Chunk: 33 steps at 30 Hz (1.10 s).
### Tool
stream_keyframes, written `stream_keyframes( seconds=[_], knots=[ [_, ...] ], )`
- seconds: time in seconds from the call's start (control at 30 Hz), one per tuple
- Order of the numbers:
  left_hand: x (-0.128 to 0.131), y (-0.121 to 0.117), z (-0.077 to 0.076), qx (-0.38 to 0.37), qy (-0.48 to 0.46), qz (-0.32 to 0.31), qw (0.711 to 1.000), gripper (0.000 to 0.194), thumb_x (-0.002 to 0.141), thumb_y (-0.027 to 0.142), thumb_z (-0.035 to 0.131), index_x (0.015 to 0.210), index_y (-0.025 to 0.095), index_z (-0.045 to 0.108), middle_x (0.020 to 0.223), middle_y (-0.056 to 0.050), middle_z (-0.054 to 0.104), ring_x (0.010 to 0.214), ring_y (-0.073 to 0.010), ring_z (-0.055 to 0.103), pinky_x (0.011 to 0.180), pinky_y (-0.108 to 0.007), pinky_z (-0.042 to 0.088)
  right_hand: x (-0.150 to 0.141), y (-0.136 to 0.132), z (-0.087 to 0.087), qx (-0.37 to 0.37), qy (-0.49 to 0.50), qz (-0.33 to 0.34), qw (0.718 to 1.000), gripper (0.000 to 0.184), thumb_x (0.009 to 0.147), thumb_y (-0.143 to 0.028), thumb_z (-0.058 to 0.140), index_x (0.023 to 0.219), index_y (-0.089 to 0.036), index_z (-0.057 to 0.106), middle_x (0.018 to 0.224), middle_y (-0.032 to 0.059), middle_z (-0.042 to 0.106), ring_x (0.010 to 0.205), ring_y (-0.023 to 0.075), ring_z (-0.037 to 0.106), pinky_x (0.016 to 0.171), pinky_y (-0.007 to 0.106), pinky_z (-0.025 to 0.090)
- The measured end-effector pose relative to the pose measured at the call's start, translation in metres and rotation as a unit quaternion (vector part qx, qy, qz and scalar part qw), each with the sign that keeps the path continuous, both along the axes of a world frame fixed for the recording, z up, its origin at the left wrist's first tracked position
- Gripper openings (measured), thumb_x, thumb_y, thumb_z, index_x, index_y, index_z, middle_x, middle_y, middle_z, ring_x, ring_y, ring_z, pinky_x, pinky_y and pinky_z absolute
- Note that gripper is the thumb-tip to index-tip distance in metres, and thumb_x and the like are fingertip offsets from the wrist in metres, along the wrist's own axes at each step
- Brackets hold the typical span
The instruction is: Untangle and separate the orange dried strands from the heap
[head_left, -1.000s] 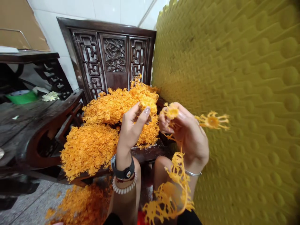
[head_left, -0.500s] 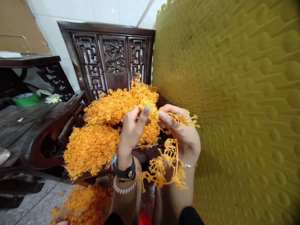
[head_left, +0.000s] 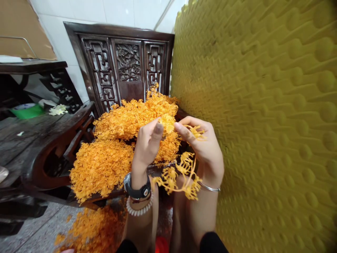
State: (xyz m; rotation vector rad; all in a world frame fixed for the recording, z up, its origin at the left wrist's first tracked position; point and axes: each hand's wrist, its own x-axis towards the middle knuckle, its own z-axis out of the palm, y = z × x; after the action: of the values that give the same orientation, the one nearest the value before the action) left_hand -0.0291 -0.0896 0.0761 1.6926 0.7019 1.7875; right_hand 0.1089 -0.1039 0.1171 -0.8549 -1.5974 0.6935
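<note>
My left hand [head_left: 146, 144], a watch and a coiled band at its wrist, is closed with thumb and fingers round a yellow plastic flower piece [head_left: 167, 124]. Against that piece's right side, my right hand [head_left: 206, 146] pinches thumb to forefinger. An orange plastic sprig [head_left: 191, 189] with star-shaped ends dangles below the right hand, and more star tips stick out above its knuckles. The exact join between fingertips and flower piece is hidden. Just behind the hands rises a big heap of orange plastic sprigs [head_left: 105, 165].
The heap lies on a dark carved wooden chair [head_left: 130, 90]. A yellow textured foam mat [head_left: 263, 123] stands close on the right. At left, a green bowl [head_left: 27, 111] and a pale flower [head_left: 58, 109] rest on a dark wooden table [head_left: 15, 146]. Loose orange pieces [head_left: 92, 230] cover the floor below.
Both hands have shifted slightly left with the flower piece. The dangling sprig has swung up and left, and fewer star tips show beyond my right hand.
</note>
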Motion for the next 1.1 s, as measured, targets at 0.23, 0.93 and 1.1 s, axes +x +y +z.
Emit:
stream_keyframes(
  seconds=[0.23,0.93,1.1],
  knots=[
    [-0.002,-0.003,0.007,-0.048,-0.001,-0.051,0.998,0.035,0.080,0.043,0.060,0.062,0.019,0.043,0.058,0.004,0.032,0.051,-0.0085,0.036,0.045,-0.021,0.034,0.000,0.002,-0.002,-0.005,0.015,-0.002,1.000,0.032,0.077,-0.039,0.064,0.059,-0.018,0.047,0.055,-0.0053,0.036,0.051,0.0059,0.030,0.047,0.023,0.023],
    [0.025,-0.010,0.009,-0.087,-0.259,-0.242,0.931,0.019,0.081,0.037,0.059,0.072,0.021,0.062,0.057,0.003,0.052,0.049,-0.0093,0.049,0.049,-0.025,0.043,-0.034,-0.006,-0.009,-0.064,0.300,0.174,0.936,0.038,0.076,-0.041,0.055,0.058,-0.023,0.026,0.048,-0.0095,0.013,0.038,0.0061,0.006,0.030,0.020,0.014],
    [0.026,-0.013,0.008,-0.055,-0.195,-0.184,0.962,0.036,0.081,0.051,0.054,0.063,0.019,0.056,0.055,0.001,0.047,0.049,-0.0106,0.043,0.044,-0.025,0.037,-0.024,-0.006,-0.005,-0.002,0.197,0.117,0.973,0.040,0.076,-0.034,0.061,0.053,-0.021,0.031,0.047,-0.0068,0.026,0.040,0.0062,0.024,0.035,0.021,0.023]
  ],
)
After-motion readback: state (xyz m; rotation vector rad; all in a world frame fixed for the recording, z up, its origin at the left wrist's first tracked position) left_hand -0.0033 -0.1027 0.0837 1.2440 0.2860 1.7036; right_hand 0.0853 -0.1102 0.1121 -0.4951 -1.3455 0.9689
